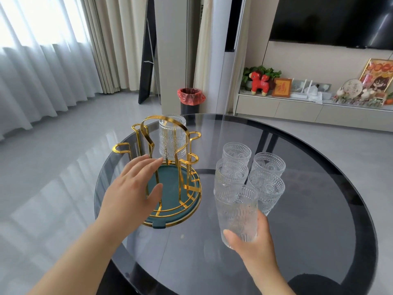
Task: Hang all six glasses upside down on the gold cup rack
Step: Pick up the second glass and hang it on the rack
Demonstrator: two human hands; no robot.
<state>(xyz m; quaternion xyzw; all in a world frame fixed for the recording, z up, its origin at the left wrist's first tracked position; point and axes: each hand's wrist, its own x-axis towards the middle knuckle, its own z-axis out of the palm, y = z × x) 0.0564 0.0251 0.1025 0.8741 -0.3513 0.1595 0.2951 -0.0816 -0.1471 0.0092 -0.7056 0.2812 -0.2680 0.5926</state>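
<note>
**One glass hung, the second in hand**

Head view: the right hand [253, 245] is wrapped around the base of a held glass [237, 216], thumb across the near side and the other fingers behind it, mouth still upward. Just beyond those fingertips stand four more glasses [251, 167], clustered and touching or nearly so. The left hand [131, 188] is spread and empty, fingers released, its tips just short of the gold cup rack [161, 167] and in front of its uprights; whether it touches the wire cannot be told. Past those fingertips, on the far side of the rack, one hung glass [172, 137] already sits upside down on a prong.

To do this step well, I judge the glass must be turned mouth-down before it nears the rack, then lowered straight over a free prong, the left hand steadying the frame so it does not tip or turn (the glass table [319, 199] looks slick).

The glasses are clear pressed tumblers, ribbed near the base with beaded arch patterns above, so grip should be fair. The rack is thin polished gold wire, looped at the prong tips, on a round teal tray [170, 220].
</note>
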